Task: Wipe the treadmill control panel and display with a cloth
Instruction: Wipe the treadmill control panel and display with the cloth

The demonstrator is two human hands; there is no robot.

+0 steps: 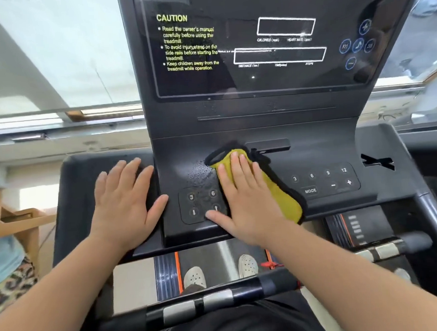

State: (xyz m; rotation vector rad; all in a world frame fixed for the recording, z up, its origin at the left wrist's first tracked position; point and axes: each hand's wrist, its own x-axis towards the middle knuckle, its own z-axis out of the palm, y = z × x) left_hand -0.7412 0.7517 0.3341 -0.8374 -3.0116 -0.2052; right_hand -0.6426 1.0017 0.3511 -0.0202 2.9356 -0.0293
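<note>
1. Our right hand (246,196) lies flat on the cloth (281,195), fingers straight and together. It presses down and clasps nothing.
2. The cloth is yellow with a black edge. It lies on the control panel (319,158) under our palm, and a long lobe trails out past the little-finger side towards the wrist.
3. Our left hand (125,202) rests spread and flat on the side shelf (75,186), well apart from the cloth and holding nothing.
4. We judge the cloth to be light, soft and limp, with no stiffness of its own. It will go only where the palm drags it, and the loose lobe may fold under or lag behind.
5. Water droplets (200,170) sit just off our index fingertip. We expect damp fabric to cling to the panel and drag more than a dry cloth would.
6. The best hold for the panel looks like the palm over the cloth's middle, with the trailing lobe gathered in under the heel of the hand.
7. The left keypad (194,204) is beneath our thumb, and the right keypad (323,180) lies beyond the cloth's outer edge. Light, even pressure seems wise over the keys.
8. The display (257,51) stands upright, well beyond our fingertips. There a limp cloth would slip down, so we would pinch an edge with the thumb.
</note>
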